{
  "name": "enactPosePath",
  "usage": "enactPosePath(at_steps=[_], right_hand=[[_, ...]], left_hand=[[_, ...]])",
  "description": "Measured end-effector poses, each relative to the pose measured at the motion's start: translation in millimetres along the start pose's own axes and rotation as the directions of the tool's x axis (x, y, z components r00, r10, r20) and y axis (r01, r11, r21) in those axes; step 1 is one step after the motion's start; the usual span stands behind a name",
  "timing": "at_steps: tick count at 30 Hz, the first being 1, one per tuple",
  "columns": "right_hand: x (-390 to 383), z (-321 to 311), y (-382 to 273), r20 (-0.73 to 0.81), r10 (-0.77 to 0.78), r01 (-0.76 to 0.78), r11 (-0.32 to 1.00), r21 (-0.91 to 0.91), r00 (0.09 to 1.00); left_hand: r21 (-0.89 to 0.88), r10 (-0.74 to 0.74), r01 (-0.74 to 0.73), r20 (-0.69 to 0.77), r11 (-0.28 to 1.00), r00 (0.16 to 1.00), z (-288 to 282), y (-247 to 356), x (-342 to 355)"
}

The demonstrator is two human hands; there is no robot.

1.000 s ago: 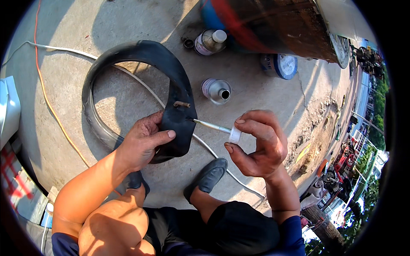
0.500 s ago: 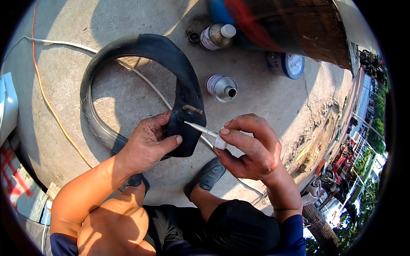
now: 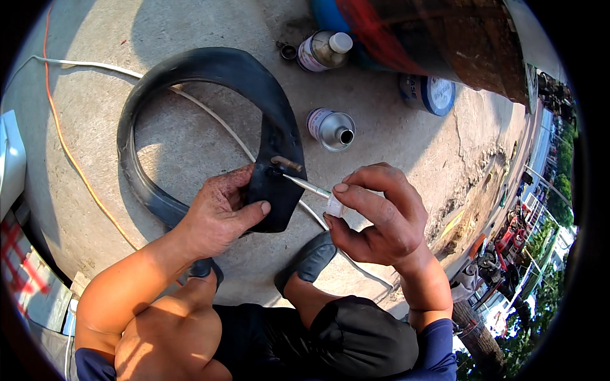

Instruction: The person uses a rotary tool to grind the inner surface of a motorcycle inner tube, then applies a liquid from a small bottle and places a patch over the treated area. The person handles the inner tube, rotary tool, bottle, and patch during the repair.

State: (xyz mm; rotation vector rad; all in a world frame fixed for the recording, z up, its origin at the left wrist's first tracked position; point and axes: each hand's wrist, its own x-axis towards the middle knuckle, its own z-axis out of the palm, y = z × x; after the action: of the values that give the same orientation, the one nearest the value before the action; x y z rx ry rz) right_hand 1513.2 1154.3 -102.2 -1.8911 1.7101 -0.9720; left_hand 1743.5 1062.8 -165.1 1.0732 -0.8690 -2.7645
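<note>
Currently the left hand (image 3: 219, 213) grips the near end of a black inner tube (image 3: 264, 92), fingers clamped; the right hand (image 3: 387, 219) pinches a brush (image 3: 306, 185) by its white cap (image 3: 335, 205), tip at the tube. Right of the tube, an open can (image 3: 335, 129) and a white-capped container (image 3: 324, 52) wear unreadably small labels (image 3: 316, 122); a blue tub (image 3: 427, 94) shows pale lettering (image 3: 412, 88).

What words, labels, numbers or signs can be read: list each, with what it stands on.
Tub: large letters on its side, not copied out here; lid print blurred.
Open can: label print too small to read.
Capped can: label print too small to read.
Red marks, far left: no clear word.
Tube: no readable print.
</note>
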Motion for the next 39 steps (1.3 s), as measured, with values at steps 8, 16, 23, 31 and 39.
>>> enactPosePath(at_steps=[8,16,23,31,39], right_hand=[[2.4,-3.4,-3.4,0.003,0.017,-0.017,1.000,0.013,1.000],[-0.9,1.3,-1.4,-0.025,-0.023,0.024,0.997,0.070,0.999],[-3.5,4.7,-0.9,0.014,-0.025,0.023,0.993,0.118,1.000],[-1.6,11.0,1.1,-0.007,-0.041,0.042,0.996,0.081,0.999],[-2.8,9.9,2.0,0.013,-0.045,0.043,0.995,0.084,0.999]], left_hand=[[-0.037,0.010,-0.009,0.006,0.999,1.000,2.0,2.3,0.3],[-0.004,-0.002,0.002,-0.001,1.000,1.000,2.5,2.3,0.7],[-0.025,0.005,-0.005,-0.004,1.000,1.000,3.1,2.0,0.6],[-0.020,0.011,-0.011,0.003,1.000,1.000,2.1,2.4,0.1],[-0.016,-0.006,0.006,0.001,1.000,1.000,4.1,5.9,1.0]])
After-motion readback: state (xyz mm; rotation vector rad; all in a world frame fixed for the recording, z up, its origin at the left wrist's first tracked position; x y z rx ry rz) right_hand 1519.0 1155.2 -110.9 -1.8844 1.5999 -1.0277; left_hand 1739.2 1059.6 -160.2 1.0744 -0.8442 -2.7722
